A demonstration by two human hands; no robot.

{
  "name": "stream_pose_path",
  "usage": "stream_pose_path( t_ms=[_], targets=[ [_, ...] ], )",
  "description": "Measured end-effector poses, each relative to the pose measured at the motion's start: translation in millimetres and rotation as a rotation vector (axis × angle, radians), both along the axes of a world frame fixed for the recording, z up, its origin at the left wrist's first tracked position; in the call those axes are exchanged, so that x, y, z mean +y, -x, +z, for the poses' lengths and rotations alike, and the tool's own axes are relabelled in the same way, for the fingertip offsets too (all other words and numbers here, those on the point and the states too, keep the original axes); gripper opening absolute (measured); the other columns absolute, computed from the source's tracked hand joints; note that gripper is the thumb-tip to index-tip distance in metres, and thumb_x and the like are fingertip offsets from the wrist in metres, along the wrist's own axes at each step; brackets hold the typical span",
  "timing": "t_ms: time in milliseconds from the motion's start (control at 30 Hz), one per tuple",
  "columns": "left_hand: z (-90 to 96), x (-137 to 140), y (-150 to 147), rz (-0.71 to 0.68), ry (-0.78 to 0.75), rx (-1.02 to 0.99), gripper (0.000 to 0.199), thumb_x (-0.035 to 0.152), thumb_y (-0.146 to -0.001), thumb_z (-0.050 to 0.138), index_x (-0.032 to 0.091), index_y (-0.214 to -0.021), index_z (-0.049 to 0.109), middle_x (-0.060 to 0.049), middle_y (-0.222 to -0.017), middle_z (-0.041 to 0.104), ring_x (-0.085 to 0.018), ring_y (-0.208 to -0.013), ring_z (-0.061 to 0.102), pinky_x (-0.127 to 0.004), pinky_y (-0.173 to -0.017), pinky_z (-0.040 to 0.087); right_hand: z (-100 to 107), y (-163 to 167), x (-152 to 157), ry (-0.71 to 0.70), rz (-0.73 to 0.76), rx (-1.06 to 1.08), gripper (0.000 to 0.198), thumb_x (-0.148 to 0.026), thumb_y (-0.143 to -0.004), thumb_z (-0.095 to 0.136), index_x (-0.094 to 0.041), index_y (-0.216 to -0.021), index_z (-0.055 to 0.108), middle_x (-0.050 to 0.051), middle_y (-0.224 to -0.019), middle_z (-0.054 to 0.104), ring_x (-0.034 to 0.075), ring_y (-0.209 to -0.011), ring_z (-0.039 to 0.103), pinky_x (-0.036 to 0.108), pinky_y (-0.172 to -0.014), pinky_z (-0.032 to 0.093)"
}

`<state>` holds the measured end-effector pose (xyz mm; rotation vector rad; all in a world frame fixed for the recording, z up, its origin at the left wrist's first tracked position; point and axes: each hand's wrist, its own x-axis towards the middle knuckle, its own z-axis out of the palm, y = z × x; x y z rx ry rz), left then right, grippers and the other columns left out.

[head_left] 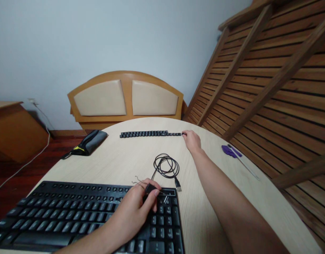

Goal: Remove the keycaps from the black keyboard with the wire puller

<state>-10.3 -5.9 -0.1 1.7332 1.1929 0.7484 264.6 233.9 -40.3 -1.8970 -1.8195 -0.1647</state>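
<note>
A black keyboard (pixel 80 213) lies along the near side of the round table, its top rows showing bare sockets where keycaps are off. Over its upper right part, my left hand (pixel 137 203) is closed around a wire keycap puller (pixel 150 188) with a black handle; thin wires stick out on both sides. Farther off, loose black keycaps (pixel 143 134) stand in two neat rows, with several more trailing to the right. At the right end of that line, my right hand (pixel 192 140) pinches a small dark keycap (pixel 184 134) at the tabletop.
A coiled black USB cable (pixel 166 165) lies behind the keyboard. To the left is a grey and black pouch (pixel 90 143). A purple cloth (pixel 231 151) and a thin white stick-like brush (pixel 243 162) lie at the right. Slatted wood (pixel 273 91) leans beyond the table's right edge.
</note>
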Motion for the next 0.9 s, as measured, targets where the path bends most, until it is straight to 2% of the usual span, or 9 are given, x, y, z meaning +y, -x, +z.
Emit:
stream_pose_path(
  t_ms=[900],
  targets=[
    [0.3,0.9,-0.8,0.008,0.015,-0.007,0.029,0.040,-0.095,0.040,0.018,-0.101,0.057,0.001,-0.064,0.060,-0.018,-0.065,0.059,-0.035,-0.070,0.046,-0.9,0.2,-0.9,-0.022,0.043,-0.009,0.023,-0.026,-0.092,0.057,-0.026,-0.111,0.070,0.006,-0.110,0.070,0.021,-0.100,0.062,0.030,-0.083,0.046]
  ],
)
